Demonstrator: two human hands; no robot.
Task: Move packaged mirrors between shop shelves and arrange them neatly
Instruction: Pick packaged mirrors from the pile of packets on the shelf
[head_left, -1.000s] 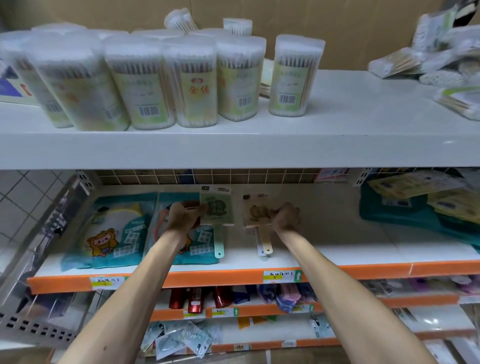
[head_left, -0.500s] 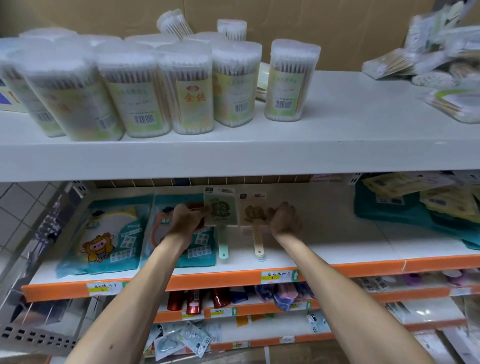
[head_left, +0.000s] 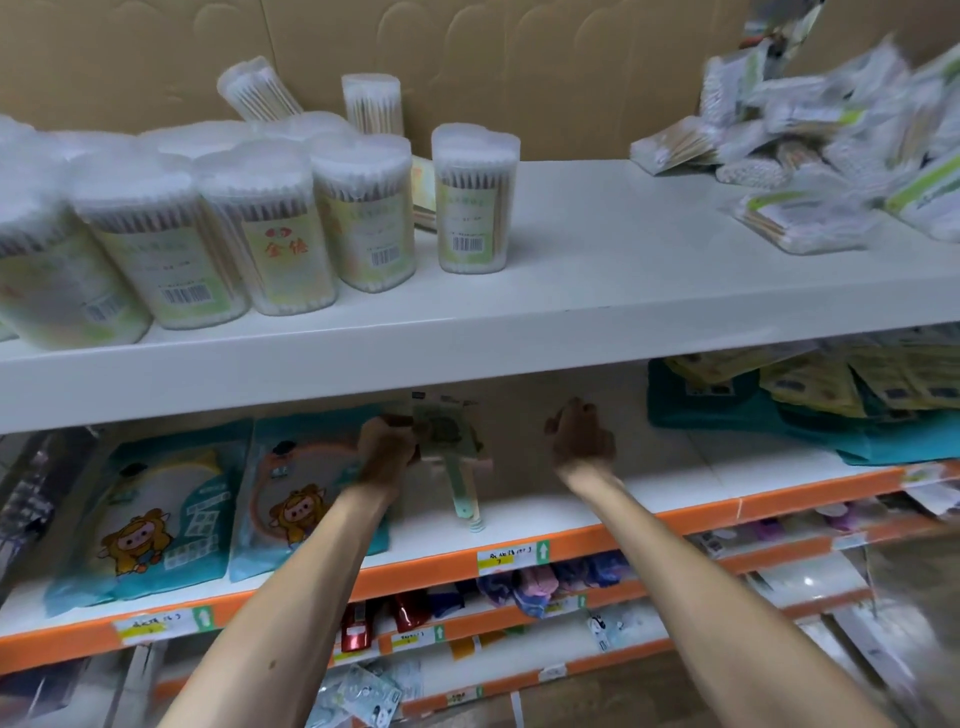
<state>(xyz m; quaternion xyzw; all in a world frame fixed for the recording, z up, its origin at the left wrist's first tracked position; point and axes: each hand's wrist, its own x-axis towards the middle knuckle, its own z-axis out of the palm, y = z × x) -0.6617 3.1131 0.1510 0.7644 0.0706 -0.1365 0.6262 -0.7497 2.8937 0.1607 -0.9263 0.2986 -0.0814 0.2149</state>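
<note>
A stack of packaged hand mirrors (head_left: 451, 434), a green one on top with pale handles pointing toward me, lies on the middle shelf (head_left: 675, 491) with the orange front edge. My left hand (head_left: 387, 449) grips the stack at its left edge. My right hand (head_left: 579, 436) hovers to the right of the stack, apart from it, fingers loosely curled and holding nothing. The upper part of the mirror packs is partly hidden under the white shelf above.
Two teal cartoon packs (head_left: 156, 509) lie left of the mirrors; teal and yellow packs (head_left: 810, 405) are piled at the right. The white upper shelf (head_left: 597, 291) carries several cotton-swab tubs (head_left: 363, 213) and loose swab bags (head_left: 810, 156). Lower shelves hold small goods.
The brown mirror pack from my right hand now sits together with the green one at my left hand. My right hand has let go and moved right. The view has tilted upward.
</note>
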